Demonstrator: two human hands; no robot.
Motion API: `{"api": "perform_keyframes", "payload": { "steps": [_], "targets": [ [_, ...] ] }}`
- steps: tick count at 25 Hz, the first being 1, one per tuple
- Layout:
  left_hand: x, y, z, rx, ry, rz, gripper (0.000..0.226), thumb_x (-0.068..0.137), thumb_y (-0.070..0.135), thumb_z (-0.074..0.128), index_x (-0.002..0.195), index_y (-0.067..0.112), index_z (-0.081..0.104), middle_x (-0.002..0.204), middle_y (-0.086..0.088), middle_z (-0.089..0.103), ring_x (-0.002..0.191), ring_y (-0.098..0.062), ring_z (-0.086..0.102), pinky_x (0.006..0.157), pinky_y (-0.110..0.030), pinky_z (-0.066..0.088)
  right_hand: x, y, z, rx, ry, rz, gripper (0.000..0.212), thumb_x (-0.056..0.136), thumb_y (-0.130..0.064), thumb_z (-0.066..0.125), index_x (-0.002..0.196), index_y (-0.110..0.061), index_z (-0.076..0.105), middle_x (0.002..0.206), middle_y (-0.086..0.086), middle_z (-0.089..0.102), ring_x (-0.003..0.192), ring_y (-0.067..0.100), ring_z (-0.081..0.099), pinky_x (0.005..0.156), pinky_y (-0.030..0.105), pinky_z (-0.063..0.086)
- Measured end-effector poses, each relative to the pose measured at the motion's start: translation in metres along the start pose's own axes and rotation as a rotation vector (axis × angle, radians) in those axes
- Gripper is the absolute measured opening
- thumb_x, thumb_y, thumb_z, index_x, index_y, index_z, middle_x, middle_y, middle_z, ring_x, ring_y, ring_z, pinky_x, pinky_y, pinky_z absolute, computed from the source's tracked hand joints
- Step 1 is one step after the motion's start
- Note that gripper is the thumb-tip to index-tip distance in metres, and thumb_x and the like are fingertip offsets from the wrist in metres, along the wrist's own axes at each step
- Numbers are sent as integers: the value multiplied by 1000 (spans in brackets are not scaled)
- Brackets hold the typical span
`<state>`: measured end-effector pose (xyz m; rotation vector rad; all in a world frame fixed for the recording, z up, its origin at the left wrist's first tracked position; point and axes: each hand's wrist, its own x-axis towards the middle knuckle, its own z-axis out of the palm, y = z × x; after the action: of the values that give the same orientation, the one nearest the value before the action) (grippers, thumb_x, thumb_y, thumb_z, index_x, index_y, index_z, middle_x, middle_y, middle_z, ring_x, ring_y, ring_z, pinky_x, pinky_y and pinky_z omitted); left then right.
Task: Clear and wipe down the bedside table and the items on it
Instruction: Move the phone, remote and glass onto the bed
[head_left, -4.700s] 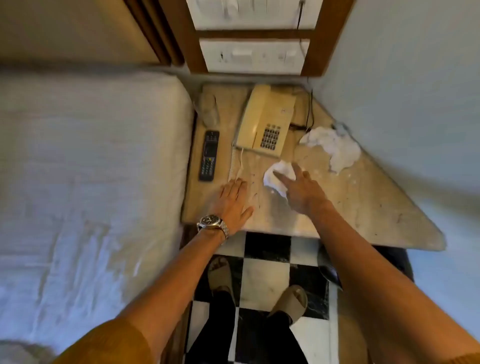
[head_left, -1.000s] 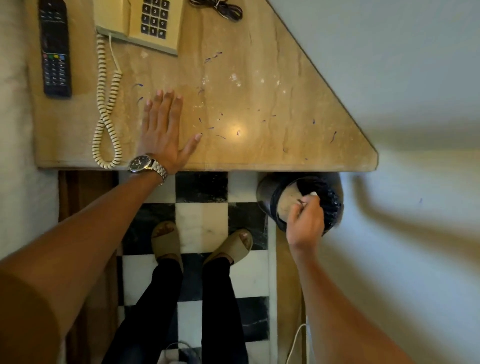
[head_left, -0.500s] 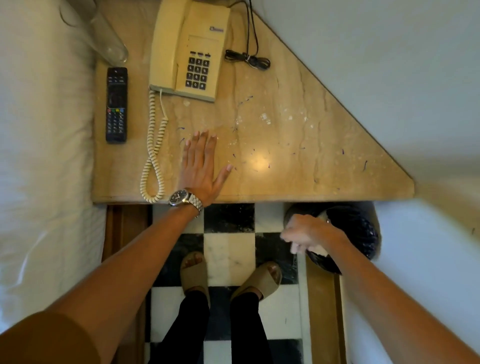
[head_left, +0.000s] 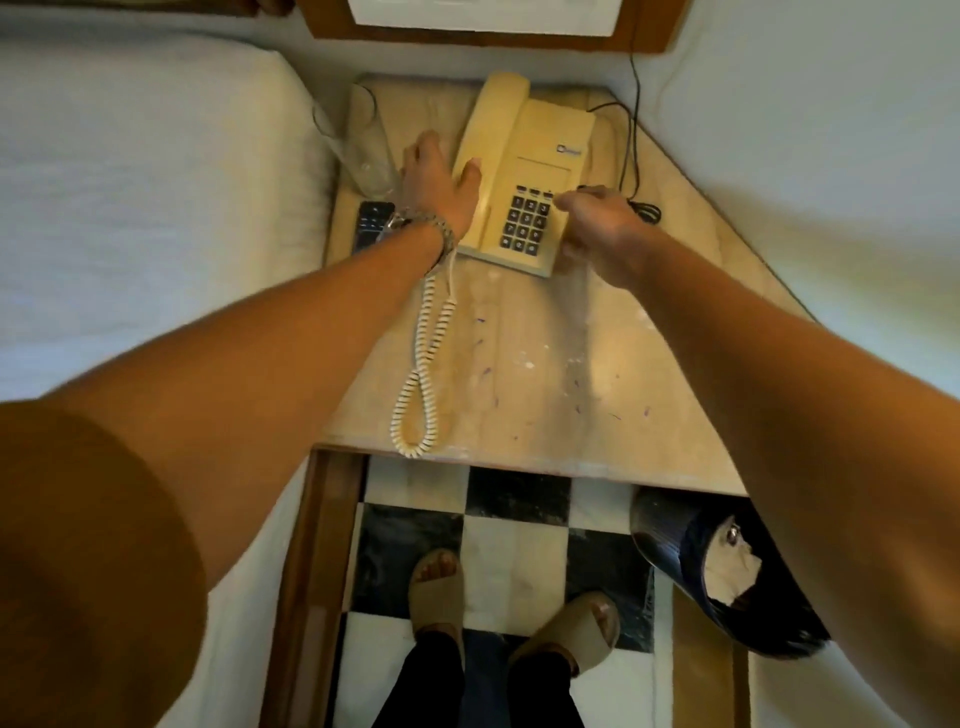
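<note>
Cream telephone (head_left: 540, 171) sits at the back of the tabletop (head_left: 597, 395) between two hands: the left hand (head_left: 436, 182) laid straight along its handset side, the right hand (head_left: 602, 218) curled at the keypad edge, grip unclear. The glass (head_left: 358, 145) and remote (head_left: 371, 221) await clearing; specks (head_left: 529, 364) suggest wiping is undone.

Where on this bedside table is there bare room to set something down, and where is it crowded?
Bare: the near right of the table, bordered by the coiled cord, the telephone, the wall and the front edge. Crowded: back left, where glass, remote and left hand bunch.
</note>
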<state>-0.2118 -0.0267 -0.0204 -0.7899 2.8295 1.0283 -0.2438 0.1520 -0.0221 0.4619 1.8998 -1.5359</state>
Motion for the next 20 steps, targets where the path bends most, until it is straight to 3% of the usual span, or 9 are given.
{"api": "perform_keyframes", "payload": {
  "steps": [2, 5, 8, 12, 15, 17, 20],
  "targets": [
    [10, 2, 3, -80, -152, -136, 57, 102, 45, 48, 144, 9, 37, 143, -12, 51, 129, -30, 52, 98, -33, 42, 5, -4, 10, 22, -7, 46, 34, 100, -20, 54, 133, -15, 50, 105, -2, 64, 97, 16, 63, 85, 36, 53],
    [6, 3, 11, -147, -239, -181, 61, 102, 54, 41, 145, 12, 35, 143, -11, 54, 127, -31, 54, 97, -33, 42, 7, 1, 9, 48, 28, 51, 9, 103, -19, 52, 108, -13, 57, 99, 2, 71, 92, 19, 70, 81, 40, 60],
    [6, 8, 5, -226, -237, -312, 70, 100, 63, 34, 149, 13, 33, 145, -11, 50, 129, -31, 52, 100, -36, 40, 1, 0, 0, 62, 26, 81, 11, 103, -19, 53, 95, -13, 59, 104, 10, 73, 98, 25, 73, 86, 45, 61],
    [-6, 4, -7, -275, -306, -420, 81, 97, 73, 19, 142, 12, 48, 123, -9, 62, 111, -27, 61, 100, -44, 48, -30, 2, -10, 52, -33, 76, 18, 102, -14, 55, 85, -15, 58, 102, 7, 72, 97, 23, 71, 79, 40, 60],
    [-34, -14, -15, -371, -312, -416, 87, 90, 81, 18, 127, 15, 61, 110, -10, 69, 99, -26, 67, 94, -46, 52, -61, 9, -8, 94, -89, 78, 7, 102, -13, 53, 102, -11, 60, 108, 9, 70, 99, 24, 70, 68, 32, 58],
    [-54, -25, -21, -451, -265, -424, 87, 85, 86, 26, 126, 17, 59, 108, -7, 69, 96, -26, 68, 92, -47, 54, -83, 16, -7, 122, -82, 113, 24, 101, -12, 55, 123, -8, 48, 116, 12, 67, 100, 24, 68, 64, 29, 55],
    [-86, -41, -36, -571, -181, -376, 56, 96, 71, 38, 122, 22, 50, 102, 3, 65, 90, -18, 66, 81, -37, 53, -116, 29, 6, 88, -90, 82, 30, 100, -12, 58, 127, -11, 45, 122, 11, 64, 103, 21, 65, 68, 28, 51]
  ]
}}
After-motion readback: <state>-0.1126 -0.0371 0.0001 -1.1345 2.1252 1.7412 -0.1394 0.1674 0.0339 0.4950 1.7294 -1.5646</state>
